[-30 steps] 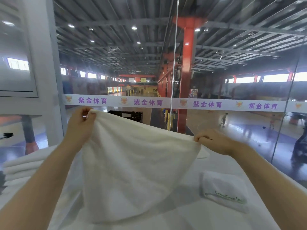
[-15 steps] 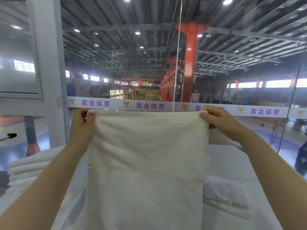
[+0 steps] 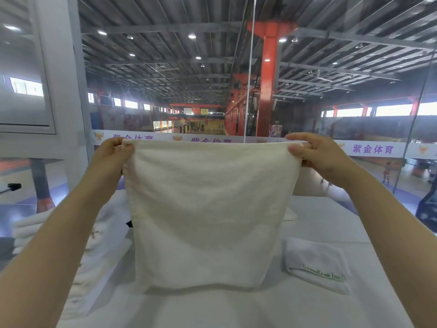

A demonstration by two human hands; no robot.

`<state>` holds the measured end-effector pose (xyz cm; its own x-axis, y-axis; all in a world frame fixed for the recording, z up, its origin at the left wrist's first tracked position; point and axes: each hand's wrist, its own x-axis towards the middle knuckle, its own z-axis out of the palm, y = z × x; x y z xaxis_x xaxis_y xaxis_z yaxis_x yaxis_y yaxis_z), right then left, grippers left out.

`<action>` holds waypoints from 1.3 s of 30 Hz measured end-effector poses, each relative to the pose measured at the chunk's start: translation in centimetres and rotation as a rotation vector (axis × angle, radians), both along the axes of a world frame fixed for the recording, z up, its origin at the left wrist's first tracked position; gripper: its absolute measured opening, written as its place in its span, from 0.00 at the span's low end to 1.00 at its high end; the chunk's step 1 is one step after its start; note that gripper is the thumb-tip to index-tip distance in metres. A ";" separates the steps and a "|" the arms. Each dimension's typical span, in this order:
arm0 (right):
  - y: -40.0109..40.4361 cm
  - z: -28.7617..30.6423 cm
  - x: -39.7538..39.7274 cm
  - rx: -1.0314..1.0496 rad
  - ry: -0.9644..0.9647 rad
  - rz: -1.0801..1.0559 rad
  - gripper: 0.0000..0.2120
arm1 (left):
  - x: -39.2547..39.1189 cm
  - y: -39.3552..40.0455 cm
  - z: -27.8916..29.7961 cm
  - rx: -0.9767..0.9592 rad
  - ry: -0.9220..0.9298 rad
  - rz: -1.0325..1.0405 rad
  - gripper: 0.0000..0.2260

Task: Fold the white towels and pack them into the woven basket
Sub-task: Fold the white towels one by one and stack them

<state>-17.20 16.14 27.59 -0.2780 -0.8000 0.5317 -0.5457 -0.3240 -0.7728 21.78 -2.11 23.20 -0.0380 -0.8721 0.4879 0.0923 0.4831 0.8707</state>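
The left hand [image 3: 111, 157] pinches the top left corner of a white towel [image 3: 208, 214]; the right hand [image 3: 316, 155] pinches the top right corner, thumb in front. The top edge runs level and taut between them. The towel hangs flat, its bottom edge touching the white-covered table [image 3: 331, 223]. Just right of the hanging towel lies a small folded towel [image 3: 316, 263] with green lettering, apart from it. At the left sits a stack of folded towels [image 3: 35, 228], near the left forearm. Beyond the table's far edge a glass wall [image 3: 250, 67] looks onto a sports hall with a red column [image 3: 268, 86]
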 end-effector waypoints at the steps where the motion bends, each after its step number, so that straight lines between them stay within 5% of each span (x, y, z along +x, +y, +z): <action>1: 0.3 0.2 -0.1 0.024 -0.022 0.022 0.08 | 0.2 0.4 0.3 -0.009 0.002 -0.033 0.05; 8: 1.4 2.0 -0.9 0.117 -0.128 0.148 0.16 | 2.0 2.0 2.6 0.053 0.035 -0.166 0.07; 12: 0.3 2.1 -1.6 0.240 -0.178 0.091 0.05 | 1.6 1.4 2.4 0.137 -0.012 -0.172 0.11; 23: -6.8 -12.1 -3.9 0.636 0.103 -0.130 0.06 | -4.4 -6.7 -11.9 0.405 -0.618 -0.054 0.08; 27: -9.4 -15.9 -4.9 0.509 -0.125 -0.194 0.02 | -5.8 -8.5 -14.7 0.436 -0.513 -0.009 0.08; 34: -6.9 -17.0 -3.9 0.338 -0.156 -0.191 0.04 | -5.1 -7.1 -15.9 0.380 -0.242 -0.111 0.05; 39: -1.6 -22.0 -1.3 0.369 -0.256 -0.136 0.04 | -1.7 -1.8 -20.9 0.384 -0.249 -0.143 0.07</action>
<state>-18.53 14.53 5.62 -0.4783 -0.8700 0.1195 -0.3407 0.0585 -0.9384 20.08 -3.89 2.28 -0.2454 -0.9650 0.0919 -0.1002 0.1196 0.9878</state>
